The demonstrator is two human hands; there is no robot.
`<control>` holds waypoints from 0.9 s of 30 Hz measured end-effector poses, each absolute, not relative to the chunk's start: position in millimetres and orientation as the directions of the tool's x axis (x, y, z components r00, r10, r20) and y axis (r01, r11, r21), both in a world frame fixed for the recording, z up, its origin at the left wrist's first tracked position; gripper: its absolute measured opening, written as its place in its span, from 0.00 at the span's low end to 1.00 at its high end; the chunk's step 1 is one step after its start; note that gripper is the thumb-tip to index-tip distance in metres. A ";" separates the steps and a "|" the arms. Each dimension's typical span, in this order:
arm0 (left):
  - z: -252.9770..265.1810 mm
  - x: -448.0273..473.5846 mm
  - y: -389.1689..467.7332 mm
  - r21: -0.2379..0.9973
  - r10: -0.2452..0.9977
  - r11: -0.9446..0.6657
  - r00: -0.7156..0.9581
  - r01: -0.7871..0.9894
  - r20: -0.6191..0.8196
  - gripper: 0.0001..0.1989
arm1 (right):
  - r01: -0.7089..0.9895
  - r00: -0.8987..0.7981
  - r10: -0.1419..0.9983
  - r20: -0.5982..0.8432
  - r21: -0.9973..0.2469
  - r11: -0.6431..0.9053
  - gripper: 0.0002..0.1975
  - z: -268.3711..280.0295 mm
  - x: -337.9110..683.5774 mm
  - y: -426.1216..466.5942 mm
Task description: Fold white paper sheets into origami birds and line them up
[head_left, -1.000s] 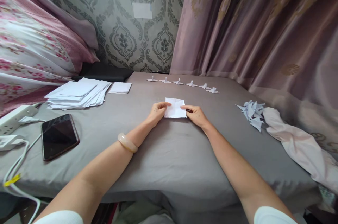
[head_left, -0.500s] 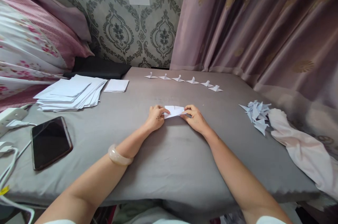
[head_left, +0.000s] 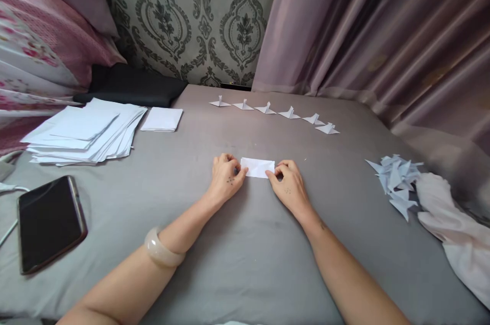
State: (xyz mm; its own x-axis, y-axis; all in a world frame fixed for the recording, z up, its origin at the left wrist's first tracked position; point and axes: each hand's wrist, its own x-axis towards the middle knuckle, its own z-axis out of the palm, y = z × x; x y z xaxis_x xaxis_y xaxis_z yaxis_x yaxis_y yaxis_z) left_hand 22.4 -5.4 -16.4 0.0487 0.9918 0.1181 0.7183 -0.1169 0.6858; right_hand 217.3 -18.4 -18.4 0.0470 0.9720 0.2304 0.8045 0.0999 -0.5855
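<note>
A small folded rectangle of white paper (head_left: 258, 167) is held between my hands above the middle of the grey-covered table (head_left: 245, 243). My left hand (head_left: 227, 177) pinches its left end, thumb on the near face. At the other end, my right hand (head_left: 288, 182) grips the lower right corner between thumb and fingers. Faint creases cross the paper. Beyond it, several folded paper birds (head_left: 265, 108) stand in a slanting row toward the back.
On the left lie a stack of white sheets (head_left: 82, 133), a smaller paper pile (head_left: 162, 119) and a dark-screened phone (head_left: 51, 223). To the right are a heap of folded paper pieces (head_left: 398, 177) and a pale crumpled cloth (head_left: 447, 213). A black folded item (head_left: 133, 88) rests at the back left.
The paper, slanted and partly folded before, now shows as a flat, even rectangle. Both hands have shifted their grip along its ends. The view has tilted down and closer.
</note>
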 end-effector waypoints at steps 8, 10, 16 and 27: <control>-19.5 15.9 -8.2 0.626 0.979 -0.185 0.089 0.757 0.181 0.07 | 0.719 0.067 0.971 0.229 -0.686 0.112 0.07 -21.3 226.2 -19.6; -18.4 13.8 -9.0 0.593 0.970 -0.216 0.103 0.776 0.219 0.04 | 0.706 0.049 0.971 0.236 -0.695 0.133 0.05 -21.6 228.6 -20.8; -7.6 18.1 -15.3 0.332 0.816 -0.578 0.511 0.746 0.271 0.19 | 0.741 -0.170 0.925 0.340 -0.574 0.348 0.12 -19.1 228.9 -25.5; -9.4 30.9 -2.7 0.291 0.780 -0.626 0.572 0.724 0.256 0.14 | 0.751 -0.207 0.900 0.383 -0.528 0.397 0.17 -17.9 226.5 -27.1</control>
State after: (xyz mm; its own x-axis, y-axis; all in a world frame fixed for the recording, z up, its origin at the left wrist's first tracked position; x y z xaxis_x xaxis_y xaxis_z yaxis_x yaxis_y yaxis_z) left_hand 30.9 -2.7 -9.4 0.5716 0.7797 0.2555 0.7237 -0.6259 0.2908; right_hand 226.5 -27.1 -17.9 -0.2067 0.9001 0.3835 0.7510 0.3972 -0.5275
